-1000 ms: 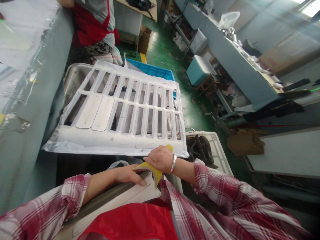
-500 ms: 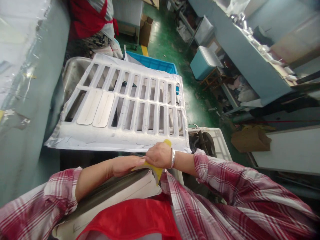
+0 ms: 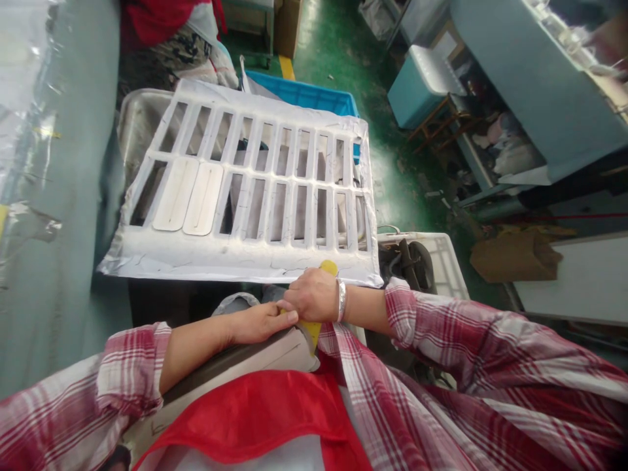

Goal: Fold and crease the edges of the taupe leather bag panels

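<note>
My right hand [image 3: 314, 296], with a silvery band at its wrist, is closed around a yellow tool [image 3: 310, 332]; one rounded end of it shows above the fist and a flat part below. Touching that fist, my left hand [image 3: 260, 321] rests on the far edge of a pale padded piece [image 3: 235, 376] in front of my red apron. Its fingertips are partly hidden, and what they grip cannot be made out. Beyond my hands lies a white slotted frame [image 3: 245, 260], with two pale oblong pieces [image 3: 169, 196] side by side on its left part.
A metal basin [image 3: 142, 114] and a blue crate [image 3: 314, 98] stand behind the frame. At its right is a white crate [image 3: 449, 265] with dark items. A person in red and patterned clothing [image 3: 171, 55] is at the upper left. A grey-green surface [image 3: 63, 196] borders the left.
The view has shifted, and the frame and crates appear higher. My left hand's thumb now lies across below my right fist. The yellow tool shows less between the hands.
</note>
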Motion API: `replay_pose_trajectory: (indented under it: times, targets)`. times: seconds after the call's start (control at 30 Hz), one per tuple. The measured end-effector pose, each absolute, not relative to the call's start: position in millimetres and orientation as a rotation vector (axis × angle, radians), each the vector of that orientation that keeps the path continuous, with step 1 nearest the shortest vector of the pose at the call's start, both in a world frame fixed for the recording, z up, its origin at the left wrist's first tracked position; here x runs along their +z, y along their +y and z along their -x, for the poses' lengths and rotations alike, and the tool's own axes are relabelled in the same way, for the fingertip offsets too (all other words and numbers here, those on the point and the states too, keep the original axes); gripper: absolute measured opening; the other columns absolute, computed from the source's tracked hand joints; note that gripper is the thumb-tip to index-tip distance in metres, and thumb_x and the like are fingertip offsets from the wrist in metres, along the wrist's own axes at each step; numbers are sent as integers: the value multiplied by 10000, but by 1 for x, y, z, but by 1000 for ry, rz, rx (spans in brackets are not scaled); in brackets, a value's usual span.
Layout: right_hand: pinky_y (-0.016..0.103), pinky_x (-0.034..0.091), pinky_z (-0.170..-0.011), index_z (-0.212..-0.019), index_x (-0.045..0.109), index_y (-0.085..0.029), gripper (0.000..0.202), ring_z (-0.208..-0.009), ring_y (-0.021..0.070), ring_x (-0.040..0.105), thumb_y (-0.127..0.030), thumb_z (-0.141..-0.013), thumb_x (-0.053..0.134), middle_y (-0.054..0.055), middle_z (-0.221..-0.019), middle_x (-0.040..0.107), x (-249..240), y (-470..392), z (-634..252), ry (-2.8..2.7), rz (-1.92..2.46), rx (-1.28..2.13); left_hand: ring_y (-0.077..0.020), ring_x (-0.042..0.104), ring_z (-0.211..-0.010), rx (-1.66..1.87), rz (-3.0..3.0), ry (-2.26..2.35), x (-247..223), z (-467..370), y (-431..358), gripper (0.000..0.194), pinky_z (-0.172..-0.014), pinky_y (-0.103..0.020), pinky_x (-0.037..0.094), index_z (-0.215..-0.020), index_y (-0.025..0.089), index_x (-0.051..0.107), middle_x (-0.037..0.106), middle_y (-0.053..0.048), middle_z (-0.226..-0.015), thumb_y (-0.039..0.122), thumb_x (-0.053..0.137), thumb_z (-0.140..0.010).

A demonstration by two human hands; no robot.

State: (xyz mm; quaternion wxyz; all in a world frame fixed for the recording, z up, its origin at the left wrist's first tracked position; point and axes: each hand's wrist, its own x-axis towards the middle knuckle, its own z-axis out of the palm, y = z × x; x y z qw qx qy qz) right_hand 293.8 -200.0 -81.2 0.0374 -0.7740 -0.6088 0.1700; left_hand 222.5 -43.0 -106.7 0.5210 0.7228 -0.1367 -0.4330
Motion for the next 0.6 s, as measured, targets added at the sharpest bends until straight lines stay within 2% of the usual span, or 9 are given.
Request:
replay_pose_trajectory:
  times: [0.3,0.43,0.6]
  targets:
    - [274,289,-521,-757,598,-167,449,-646,172,577,-369,-919,232,54,-724,641,-82,-202,-281,-1812,2409,565,-171,559,-791,-1119,-1699,-429,-115,-218,-39,533,-716,-213,417,-857,150,629,628,-11,-858,580,316,-820]
    - [273,306,-529,-778,607,-165,449,-670,174,584,-392,-917,246,66,-731,646,-82,-197,-275,-1738,2425,583,-190,543,-964,-1116,-1613,-461,-116,-215,-34,468,-868,-233,385,-1055,169,596,623,-12,-1038,526,412,-814]
    - [274,334,-539,-792,629,-188,451,-665,187,602,-400,-915,251,54,-755,661,-73,-184,-265,-1660,2484,554,-205,550,-979,-1008,-1820,-423,-106,-208,-32,497,-885,-268,394,-1129,217,558,618,-5,-1085,505,564,-725]
